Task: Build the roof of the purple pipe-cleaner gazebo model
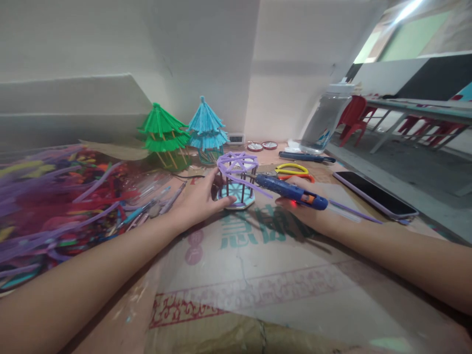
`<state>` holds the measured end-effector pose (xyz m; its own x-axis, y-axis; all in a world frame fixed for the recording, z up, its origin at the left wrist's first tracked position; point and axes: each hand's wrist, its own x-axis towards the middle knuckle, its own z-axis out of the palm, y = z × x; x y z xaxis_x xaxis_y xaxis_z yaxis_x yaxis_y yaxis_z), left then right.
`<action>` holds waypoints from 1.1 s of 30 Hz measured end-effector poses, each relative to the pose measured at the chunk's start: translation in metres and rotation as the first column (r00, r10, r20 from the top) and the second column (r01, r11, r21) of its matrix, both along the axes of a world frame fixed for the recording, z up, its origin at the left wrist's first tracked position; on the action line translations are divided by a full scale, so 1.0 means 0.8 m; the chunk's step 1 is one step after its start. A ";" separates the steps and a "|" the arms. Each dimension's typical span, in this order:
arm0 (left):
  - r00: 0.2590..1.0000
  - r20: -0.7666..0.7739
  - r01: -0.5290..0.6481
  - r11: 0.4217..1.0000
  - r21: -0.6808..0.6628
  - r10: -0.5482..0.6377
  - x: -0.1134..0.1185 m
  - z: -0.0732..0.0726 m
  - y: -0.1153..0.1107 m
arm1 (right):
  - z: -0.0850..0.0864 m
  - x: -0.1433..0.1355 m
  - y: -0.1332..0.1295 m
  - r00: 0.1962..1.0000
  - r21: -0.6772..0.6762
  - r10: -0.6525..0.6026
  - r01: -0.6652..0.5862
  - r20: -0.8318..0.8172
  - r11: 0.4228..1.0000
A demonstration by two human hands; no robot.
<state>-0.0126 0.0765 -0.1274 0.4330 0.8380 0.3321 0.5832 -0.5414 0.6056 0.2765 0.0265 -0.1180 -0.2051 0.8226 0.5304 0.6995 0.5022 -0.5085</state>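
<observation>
A small pavilion model (pixel 239 162) of purple pipe cleaners stands in front of me, with dark posts on a pale blue base. A loose purple strip sticks out from its top ring toward the right. My left hand (pixel 201 199) is closed on the model's left side, thumb by the base; some fingers are hidden behind the posts. In my right hand (pixel 313 216) is a blue hot glue gun (pixel 280 186) with a red light glowing beneath it. Its tip reaches the model's right side just under the ring; whether it touches, I cannot tell.
Green (pixel 164 130) and blue pagoda models (pixel 207 130) stand behind. Coloured pipe cleaners (pixel 73 211) pile up at left. Yellow-handled scissors (pixel 291 169), a dark long tool (pixel 306 157), a clear bottle (pixel 326 118) and a phone (pixel 376 193) lie or stand right. Printed cardboard (pixel 258 290) covers the table.
</observation>
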 end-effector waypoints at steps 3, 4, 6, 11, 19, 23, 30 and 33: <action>1.000 0.011 0.004 1.000 -0.006 -0.004 0.001 0.001 -0.001 | 0.002 -0.002 -0.002 1.000 -0.019 0.000 0.000 0.000 1.000; 1.000 0.015 0.008 1.000 -0.008 -0.007 0.001 0.002 -0.001 | 0.004 -0.003 -0.003 1.000 -0.022 -0.003 0.003 -0.002 1.000; 1.000 0.021 0.013 1.000 -0.005 -0.013 0.001 0.002 -0.001 | 0.005 -0.004 -0.003 1.000 -0.034 0.001 -0.001 -0.010 0.999; 0.999 0.032 0.015 1.000 -0.009 -0.015 0.001 0.001 0.000 | 0.004 -0.002 -0.002 1.000 -0.062 0.014 -0.015 -0.023 0.998; 1.000 0.005 0.003 1.000 0.004 -0.003 0.001 0.002 0.000 | 0.003 -0.002 -0.001 1.000 -0.039 0.022 -0.023 -0.021 0.999; 1.000 -0.003 -0.006 1.000 0.000 0.006 0.001 0.000 0.000 | 0.002 -0.002 -0.001 1.000 -0.042 0.022 -0.023 -0.017 0.999; 1.000 -0.010 -0.002 1.000 0.013 0.002 -0.001 -0.002 0.002 | 0.005 -0.004 0.000 0.999 -0.068 0.011 -0.014 -0.038 0.998; 1.000 0.003 0.007 1.000 0.010 -0.007 -0.001 -0.003 0.003 | 0.006 -0.005 -0.001 0.999 -0.061 0.011 -0.014 -0.053 0.998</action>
